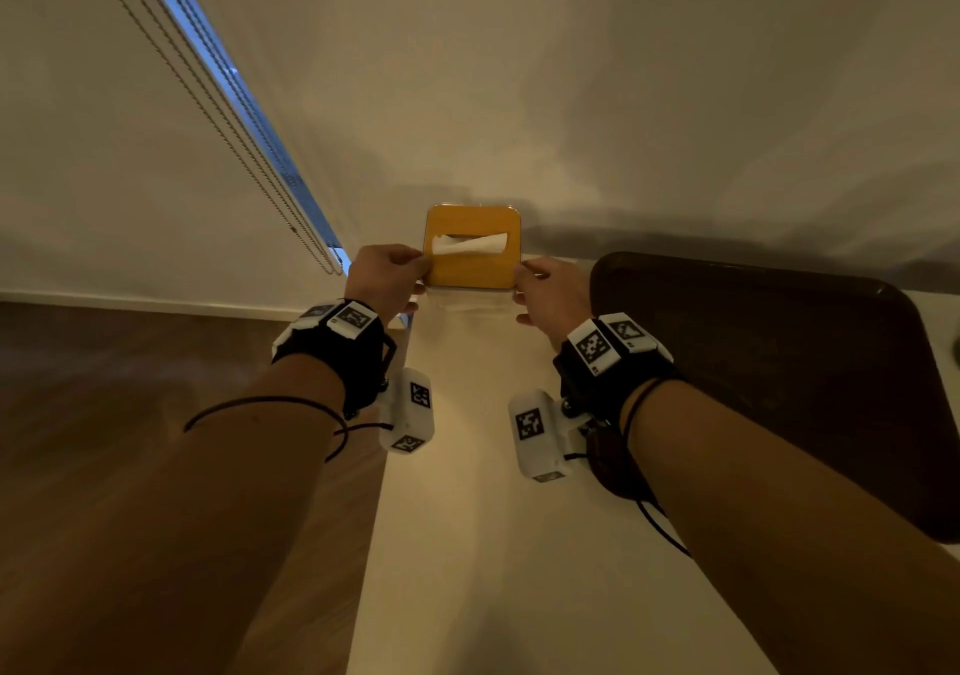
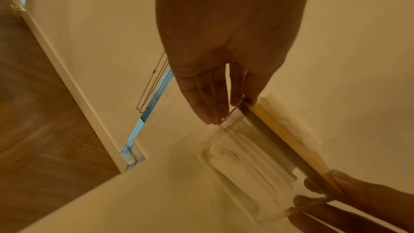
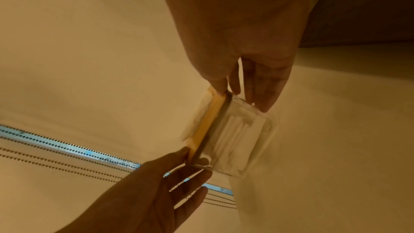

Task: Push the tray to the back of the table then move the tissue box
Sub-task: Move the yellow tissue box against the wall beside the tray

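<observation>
The tissue box (image 1: 472, 259) has a yellow lid, a clear body and a white tissue sticking out of its slot. It is at the back left of the pale table (image 1: 467, 544), close to the wall. My left hand (image 1: 387, 274) pinches its left edge, thumb on the lid and fingers on the clear side (image 2: 230, 107). My right hand (image 1: 545, 290) pinches the right edge the same way (image 3: 241, 100). Whether the box (image 2: 246, 157) (image 3: 235, 139) touches the table I cannot tell. The dark brown tray (image 1: 779, 362) (image 3: 358, 6) lies to the right of my right hand, its far rim near the wall.
A blind with bead chains (image 1: 234, 155) hangs at the left beside a strip of window. Wooden floor (image 1: 130, 388) lies beyond the table's left edge. The wall stands right behind the box. A small dark object (image 1: 957, 347) shows at the far right edge.
</observation>
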`<action>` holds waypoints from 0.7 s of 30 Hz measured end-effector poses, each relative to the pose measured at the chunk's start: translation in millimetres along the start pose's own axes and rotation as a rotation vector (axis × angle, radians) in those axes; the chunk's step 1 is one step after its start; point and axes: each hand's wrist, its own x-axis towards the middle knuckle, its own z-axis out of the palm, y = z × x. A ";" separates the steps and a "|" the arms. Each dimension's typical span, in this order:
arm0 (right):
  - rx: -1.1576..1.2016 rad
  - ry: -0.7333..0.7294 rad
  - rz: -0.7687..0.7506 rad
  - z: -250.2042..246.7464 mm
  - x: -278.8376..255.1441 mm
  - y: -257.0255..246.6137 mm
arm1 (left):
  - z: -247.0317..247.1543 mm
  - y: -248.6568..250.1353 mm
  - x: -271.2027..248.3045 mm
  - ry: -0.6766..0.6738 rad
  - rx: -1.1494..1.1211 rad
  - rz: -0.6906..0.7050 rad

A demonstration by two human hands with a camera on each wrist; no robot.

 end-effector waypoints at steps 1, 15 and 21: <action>0.006 0.000 0.008 0.3 -0.7 -1.0 | -0.2 0.7 0.0 -0.003 0.001 -0.001; 0.025 -0.004 0.048 0.8 1.9 -1.0 | 0.3 0.8 -4.1 0.002 -0.015 -0.029; 0.031 0.015 0.048 2.7 1.7 0.5 | -0.5 0.6 -4.2 0.003 -0.015 -0.026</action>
